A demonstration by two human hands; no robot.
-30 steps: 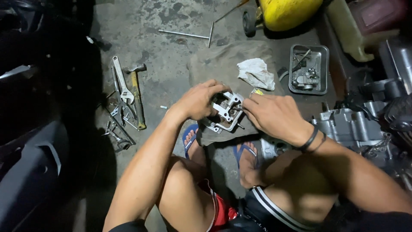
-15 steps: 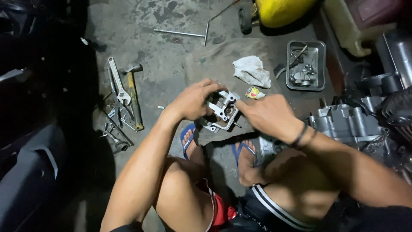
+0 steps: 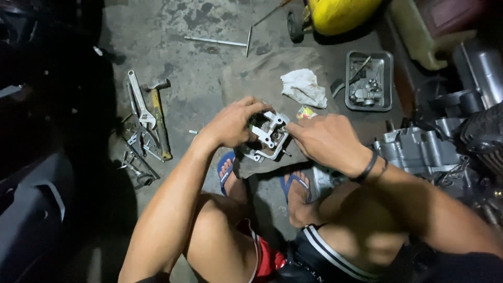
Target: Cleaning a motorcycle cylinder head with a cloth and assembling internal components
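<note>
At the centre of the frame, the left hand (image 3: 233, 123) was clamped around a grey metal engine part (image 3: 267, 137), held above the floor (image 3: 199, 89). The right hand (image 3: 327, 139) had its fingertips pinched together on the part's right side. A white rag (image 3: 304, 87) lay just above, a metal tray (image 3: 369, 81) at upper right.

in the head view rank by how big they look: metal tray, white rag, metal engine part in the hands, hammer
1. metal tray
2. metal engine part, partly hidden by the hands, so unsure
3. white rag, looks close to the part
4. hammer, long but thin
</note>
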